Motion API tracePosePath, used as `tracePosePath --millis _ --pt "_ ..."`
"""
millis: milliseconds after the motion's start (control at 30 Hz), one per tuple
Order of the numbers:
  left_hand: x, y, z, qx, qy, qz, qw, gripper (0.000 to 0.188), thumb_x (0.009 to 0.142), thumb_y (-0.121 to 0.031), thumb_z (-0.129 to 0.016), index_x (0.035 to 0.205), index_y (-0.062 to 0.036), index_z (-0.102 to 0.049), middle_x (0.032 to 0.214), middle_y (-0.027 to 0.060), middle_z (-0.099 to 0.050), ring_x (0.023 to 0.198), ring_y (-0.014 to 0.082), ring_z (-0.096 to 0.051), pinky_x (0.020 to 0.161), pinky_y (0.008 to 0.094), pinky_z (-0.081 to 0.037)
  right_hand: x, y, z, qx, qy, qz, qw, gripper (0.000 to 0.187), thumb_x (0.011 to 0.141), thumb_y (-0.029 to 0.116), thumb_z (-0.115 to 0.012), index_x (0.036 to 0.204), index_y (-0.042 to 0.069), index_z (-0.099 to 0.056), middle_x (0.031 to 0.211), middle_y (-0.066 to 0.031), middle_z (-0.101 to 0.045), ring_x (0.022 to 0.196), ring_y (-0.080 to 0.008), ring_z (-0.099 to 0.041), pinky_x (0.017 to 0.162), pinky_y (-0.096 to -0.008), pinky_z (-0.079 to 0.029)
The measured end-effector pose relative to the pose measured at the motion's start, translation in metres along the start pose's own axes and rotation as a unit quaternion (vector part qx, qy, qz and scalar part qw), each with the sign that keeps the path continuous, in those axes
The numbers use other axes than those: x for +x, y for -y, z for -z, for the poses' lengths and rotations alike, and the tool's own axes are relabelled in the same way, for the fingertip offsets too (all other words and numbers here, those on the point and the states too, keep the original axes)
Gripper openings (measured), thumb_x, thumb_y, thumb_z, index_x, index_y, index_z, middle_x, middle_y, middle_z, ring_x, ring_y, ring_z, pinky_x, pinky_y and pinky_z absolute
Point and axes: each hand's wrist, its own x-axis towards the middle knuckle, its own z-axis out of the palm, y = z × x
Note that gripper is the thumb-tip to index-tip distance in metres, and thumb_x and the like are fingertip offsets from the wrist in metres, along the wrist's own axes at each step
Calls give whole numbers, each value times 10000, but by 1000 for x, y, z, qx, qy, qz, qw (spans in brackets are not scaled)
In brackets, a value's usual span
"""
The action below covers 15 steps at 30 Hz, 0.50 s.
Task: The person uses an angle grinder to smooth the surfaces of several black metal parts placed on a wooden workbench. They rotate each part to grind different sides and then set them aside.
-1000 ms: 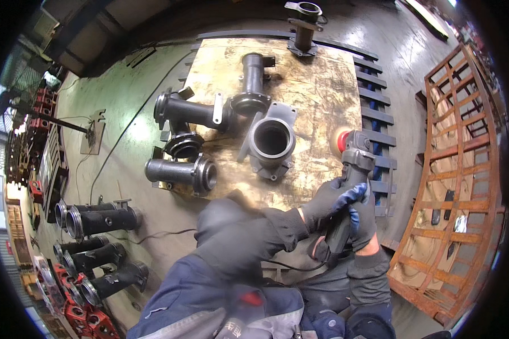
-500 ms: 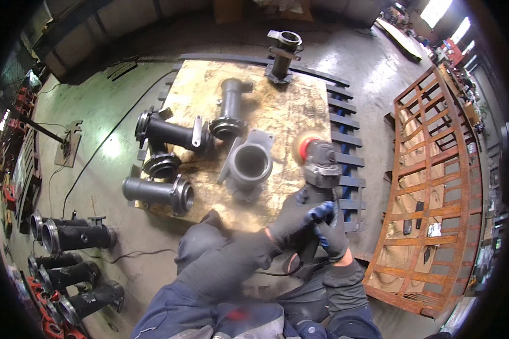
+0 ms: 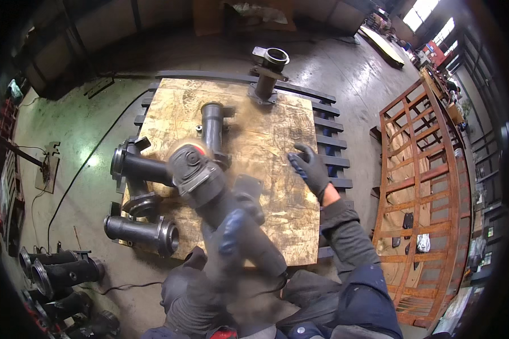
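Left hand (image 3: 227, 237): grip closed round angle grinder (image 3: 201, 183), blurred, slanting over worktop (image 3: 291, 231) from near edge, partly hiding grey pipe fitting (image 3: 250, 189). Right hand (image 3: 309, 168): grip half open, nothing held, by right edge. Upright fitting (image 3: 266, 87) at far edge; black pipe (image 3: 138, 230) at near-left corner.

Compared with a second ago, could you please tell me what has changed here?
The grinder has swung left across the wooden board, now held by the left hand alone. The right hand has let go and is empty near the board's right edge. The standing flanged tube stayed at the far edge.
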Motion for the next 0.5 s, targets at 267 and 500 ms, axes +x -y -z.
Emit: tracePosePath --millis 267,500 --pt "21 5 11 196 -12 10 980 524 809 -135 -804 1232 46 -552 1094 127 -671 929 183 -669 817 305 -551 -84 15 -89 203 194 -61 958 719 904 231 -726 1467 -5 -345 1441 -157 -451 1254 -218 -498 1070 -355 -416" --pt "21 8 -19 113 188 46 975 672 807 -118 -797 1365 53 -464 1269 151 -623 1160 159 -574 1028 335 -451 -87 22 -92 161 170 -72 970 561 889 173 -705 1352 -12 -449 1296 -130 -529 1135 -198 -551 978 -335 -456"
